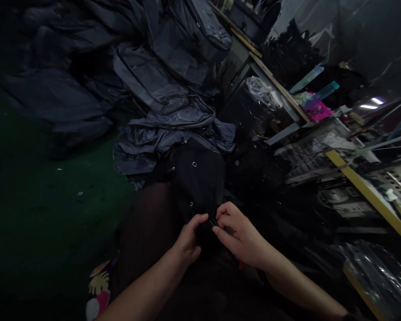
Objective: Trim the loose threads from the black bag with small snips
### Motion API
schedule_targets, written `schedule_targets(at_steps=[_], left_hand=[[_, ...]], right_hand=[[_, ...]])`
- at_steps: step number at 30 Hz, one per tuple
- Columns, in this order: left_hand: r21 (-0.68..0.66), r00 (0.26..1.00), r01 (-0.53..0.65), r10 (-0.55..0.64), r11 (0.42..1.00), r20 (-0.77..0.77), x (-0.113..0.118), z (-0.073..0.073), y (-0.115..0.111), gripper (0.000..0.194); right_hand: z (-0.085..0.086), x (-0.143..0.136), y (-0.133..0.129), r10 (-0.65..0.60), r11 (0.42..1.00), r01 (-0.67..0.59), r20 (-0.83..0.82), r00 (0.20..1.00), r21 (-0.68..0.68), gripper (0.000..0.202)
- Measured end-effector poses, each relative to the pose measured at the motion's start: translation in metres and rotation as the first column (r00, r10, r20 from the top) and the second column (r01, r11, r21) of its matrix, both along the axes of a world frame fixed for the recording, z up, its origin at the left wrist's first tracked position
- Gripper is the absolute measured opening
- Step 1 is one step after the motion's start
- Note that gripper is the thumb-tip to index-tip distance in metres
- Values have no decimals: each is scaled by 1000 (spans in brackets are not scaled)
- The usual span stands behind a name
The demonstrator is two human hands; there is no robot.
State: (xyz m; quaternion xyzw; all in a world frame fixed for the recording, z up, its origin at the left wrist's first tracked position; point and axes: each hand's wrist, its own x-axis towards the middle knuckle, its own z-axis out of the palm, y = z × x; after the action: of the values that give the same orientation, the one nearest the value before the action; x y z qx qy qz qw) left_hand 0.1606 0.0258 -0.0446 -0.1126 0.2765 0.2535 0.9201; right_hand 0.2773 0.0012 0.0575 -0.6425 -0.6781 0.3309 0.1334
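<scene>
Black bag (202,180) stretching ahead, near end between left grip (188,237) and right grip (242,231), both clamped on it

Looks like matt cloth on the black bag (203,180), shiny metal for its rings (194,162), kinda slick, crinkly fabric on the grey bags (167,84), and pretty glossy plastic for the crumpled wrap (259,91).

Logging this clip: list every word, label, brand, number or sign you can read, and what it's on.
None: no text can be read.
Black bag by the hands: metal rings show, but no lettering can be made out.
Grey fabric pieces beyond it: no legible marking.
Pink basket and the clutter around it: too small, dark and blurred to tell whether any print is there.
Patterned cloth, lower left: coloured shapes, no readable letters.
</scene>
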Motion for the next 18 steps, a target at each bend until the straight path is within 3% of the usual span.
schedule_targets(at_steps=[8, 18], left_hand=[[0, 1000, 16, -16, 1000, -9, 1, -1, 0, 10], [-9, 1000, 4, -4, 1000, 1, 1, -4, -1, 12]], right_hand=[[-3, -6, 0, -145, 989, 144, -37, 989, -28, 25], [-2, -5, 2, -104, 995, 104, -28, 994, -2, 24]])
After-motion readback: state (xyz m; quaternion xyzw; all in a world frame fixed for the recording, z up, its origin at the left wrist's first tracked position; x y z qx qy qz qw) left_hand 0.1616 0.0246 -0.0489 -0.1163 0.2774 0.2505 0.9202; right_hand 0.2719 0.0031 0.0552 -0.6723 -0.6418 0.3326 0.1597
